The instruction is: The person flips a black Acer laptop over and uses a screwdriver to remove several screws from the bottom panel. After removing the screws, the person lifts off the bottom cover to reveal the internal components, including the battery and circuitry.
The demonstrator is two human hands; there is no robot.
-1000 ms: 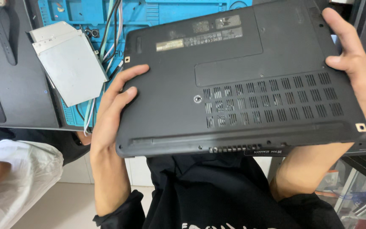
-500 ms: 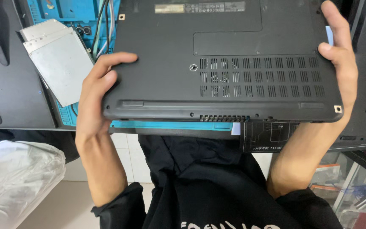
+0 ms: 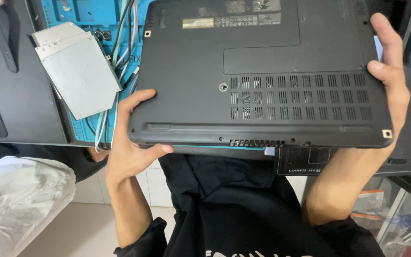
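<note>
Laptop point(image 3: 262, 76), underside up, gripped at both edges by left hand point(image 3: 129, 143) and right hand point(image 3: 388, 81); fingers slipping could drop it onto the silver optical drive point(image 3: 79, 71) beside it.

Lighting: even, soft daylight-like, moderately bright; no hard shadows. Mild sheen on the silver drive casing point(image 3: 78, 76) (no blown glare). Matte laptop underside point(image 3: 262, 76) reads dark, vents sharp. Focus crisp centrally; slight wide-angle stretch at the edges.

The person wears a black top with a bit of white print low on the front. Its sleeves are pushed up, leaving both forearms and the left hand point(image 3: 127, 152) and right hand point(image 3: 388, 81) bare.
</note>
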